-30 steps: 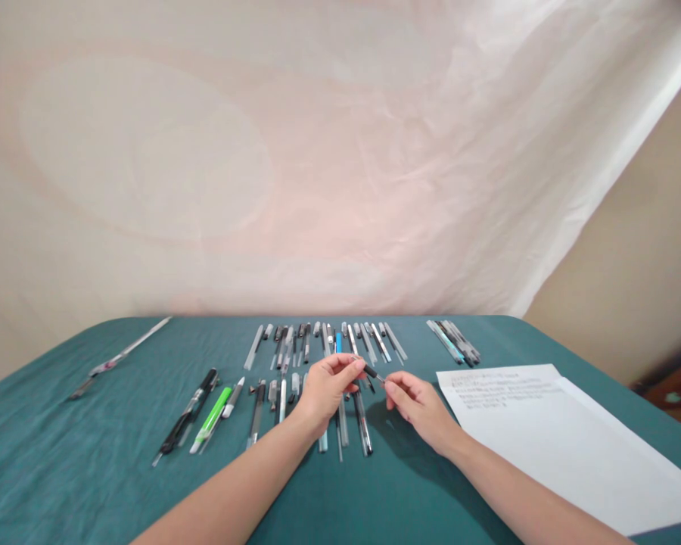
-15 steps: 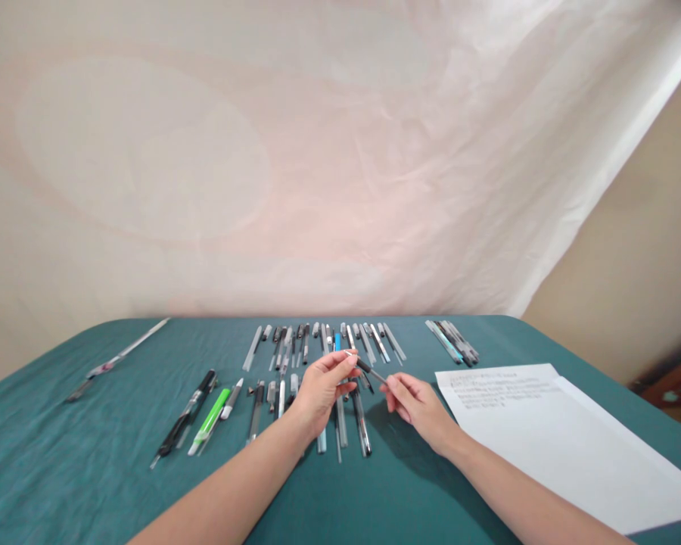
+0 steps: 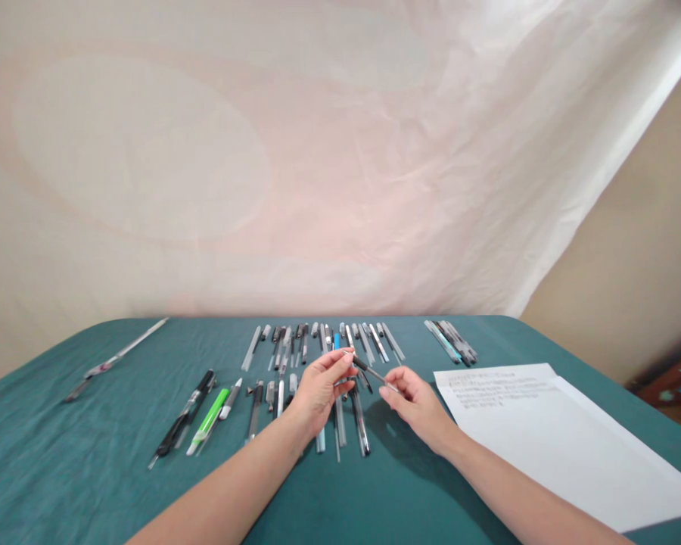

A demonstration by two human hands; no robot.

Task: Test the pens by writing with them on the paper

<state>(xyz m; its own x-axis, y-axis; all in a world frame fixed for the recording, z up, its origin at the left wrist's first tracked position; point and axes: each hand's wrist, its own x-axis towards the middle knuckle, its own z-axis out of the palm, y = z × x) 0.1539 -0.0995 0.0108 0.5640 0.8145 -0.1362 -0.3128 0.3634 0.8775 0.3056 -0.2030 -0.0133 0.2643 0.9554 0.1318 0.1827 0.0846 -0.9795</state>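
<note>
Above the rows of pens, both hands hold one slim piece, a pen refill [image 3: 374, 373] with a black front section and a thin grey rod. My left hand [image 3: 323, 386] pinches its black end between thumb and fingers. The grey end sits in the fingertips of my right hand [image 3: 412, 401]. The refill slants down to the right between them. Beneath my left hand lie several pens and pen parts, partly hidden by it, with a clear pen [image 3: 361, 424] just right of the wrist.
Caps and pen barrels [image 3: 253, 348] line the back of the green cloth [image 3: 408, 492]. A green pen [image 3: 209, 422] and a black pen [image 3: 185, 415] lie left. Several grouped pens [image 3: 451, 342] are at the back right, above a written paper sheet [image 3: 545, 446]. A long clear strip [image 3: 128, 348] lies far left.
My right hand's fingers have shifted slightly along the refill, and more of its grey rod shows between the hands. My left hand stays almost in place.
</note>
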